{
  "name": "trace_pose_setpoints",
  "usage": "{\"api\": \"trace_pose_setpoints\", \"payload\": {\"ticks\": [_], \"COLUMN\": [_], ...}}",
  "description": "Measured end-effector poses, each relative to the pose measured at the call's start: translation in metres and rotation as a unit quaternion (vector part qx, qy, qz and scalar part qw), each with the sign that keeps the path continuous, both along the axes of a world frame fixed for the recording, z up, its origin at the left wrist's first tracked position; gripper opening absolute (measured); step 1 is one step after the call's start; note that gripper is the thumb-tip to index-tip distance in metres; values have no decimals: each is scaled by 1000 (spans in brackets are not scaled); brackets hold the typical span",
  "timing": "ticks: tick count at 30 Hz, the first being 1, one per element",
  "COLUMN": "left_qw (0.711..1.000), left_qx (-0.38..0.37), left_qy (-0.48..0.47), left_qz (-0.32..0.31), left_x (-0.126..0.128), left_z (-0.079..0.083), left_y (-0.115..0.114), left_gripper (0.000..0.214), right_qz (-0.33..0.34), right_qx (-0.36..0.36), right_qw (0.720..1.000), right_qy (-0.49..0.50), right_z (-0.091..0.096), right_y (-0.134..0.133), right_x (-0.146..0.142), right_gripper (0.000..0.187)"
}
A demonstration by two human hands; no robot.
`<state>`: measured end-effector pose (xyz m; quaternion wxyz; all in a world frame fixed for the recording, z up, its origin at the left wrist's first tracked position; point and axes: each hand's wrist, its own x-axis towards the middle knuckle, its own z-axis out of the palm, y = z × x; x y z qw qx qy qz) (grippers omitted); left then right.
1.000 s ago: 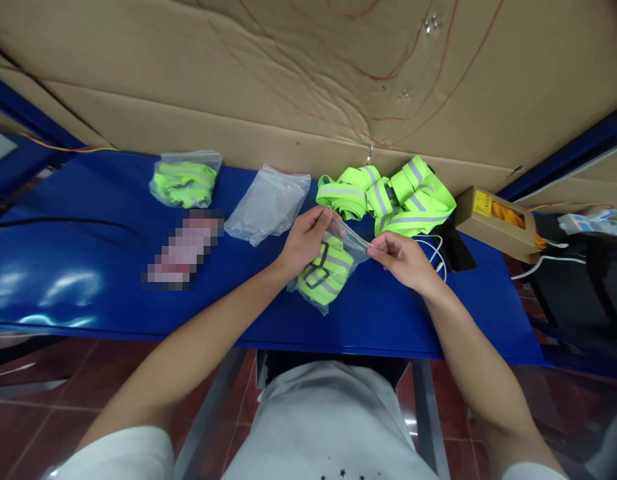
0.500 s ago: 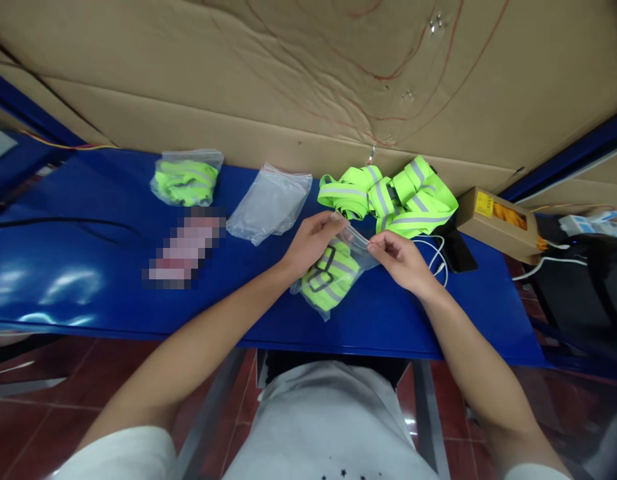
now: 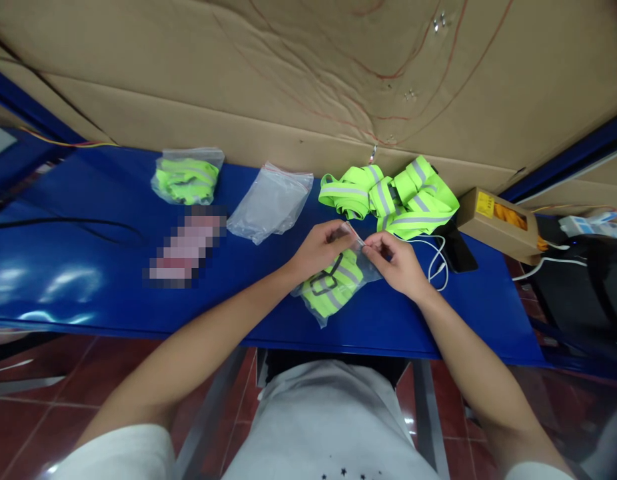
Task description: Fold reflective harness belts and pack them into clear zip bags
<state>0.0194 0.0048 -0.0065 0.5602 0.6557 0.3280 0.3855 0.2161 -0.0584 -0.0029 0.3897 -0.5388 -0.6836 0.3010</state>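
My left hand [image 3: 324, 248] and my right hand [image 3: 394, 261] both pinch the top edge of a clear zip-lock bag [image 3: 322, 313], close to each other along its seal. Inside the bag lies a folded neon-yellow reflective strap [image 3: 346, 275] with grey stripes and a dark buckle. The bag hangs down toward me over the blue table. Behind my hands sits a loose pile of the same yellow reflective straps [image 3: 413, 200]. Left of it is a stack of flat clear zip-lock bags [image 3: 273, 203].
A bagged yellow strap [image 3: 186, 180] lies at the back left, with a blurred pinkish item [image 3: 186, 248] in front of it. To the right are a white cable [image 3: 441, 257], a dark phone [image 3: 461, 248] and a cardboard box [image 3: 498, 223]. A cardboard wall [image 3: 198, 113] borders the table [image 3: 113, 293].
My hands have come closer together along the bag's seal, the left shifting slightly right and toward me. The bag has sunk a little toward the near table edge.
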Motion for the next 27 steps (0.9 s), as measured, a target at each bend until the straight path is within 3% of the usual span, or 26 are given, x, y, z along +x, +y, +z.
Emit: {"api": "trace_pose_setpoints", "payload": {"ticks": [6, 21, 27], "left_qw": [998, 994, 993], "left_qx": [30, 88, 96], "left_qy": [49, 66, 56], "left_qz": [3, -23, -38], "left_x": [-1, -3, -6], "left_z": [-4, 4, 4], "left_y": [2, -1, 2], "left_gripper": [23, 21, 40], "right_qz": [-3, -5, -4], "right_qx": [-9, 18, -11], "right_qw": [1000, 1000, 1000], "right_qy": [-15, -21, -8], "right_z": [-2, -2, 1], "right_y": [1, -4, -4], "right_x": [1, -7, -6], "right_gripper": [22, 22, 24]}}
